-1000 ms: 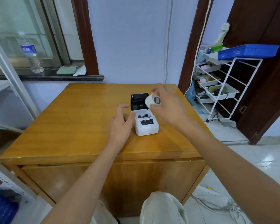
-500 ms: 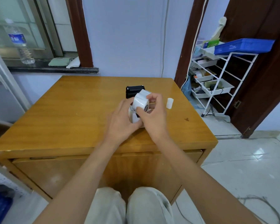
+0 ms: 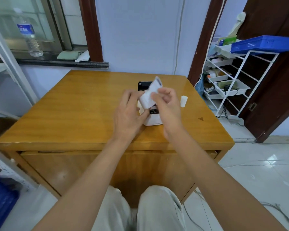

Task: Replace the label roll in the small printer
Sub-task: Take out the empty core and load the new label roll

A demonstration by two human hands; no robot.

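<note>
Much of the small white printer [image 3: 153, 120] is sitting hidden behind the two hands, so only its front face with a dark panel and its lower edge are showing; its black lid [image 3: 144, 85] is standing open behind, half covered by the roll. The label roll [image 3: 148, 99] is blurring at its upper end, where a loose white strip is sticking up, and it is not possible to tell whether that strip is a peeled label or the paper's free end. Whether the printer's compartment is holding anything is not visible.

Both forearms are reaching forward from the bottom corners and converging over the middle of the wooden desk [image 3: 73, 117]. The left hand [image 3: 129, 117] is lying palm down, its fingers [image 3: 128, 97] curling against the left side of the roll and its thumb pressing near the printer's front left. The right hand [image 3: 167, 107] is raised a little higher, wrist bent, its thumb and fingers pinching the roll's right upper part.

The roll is thus being gripped between both hands, tilting up and away, just above the printer. A second small white roll [image 3: 184, 101] is standing upright on the desk, right of the right hand and apart from it.
</note>
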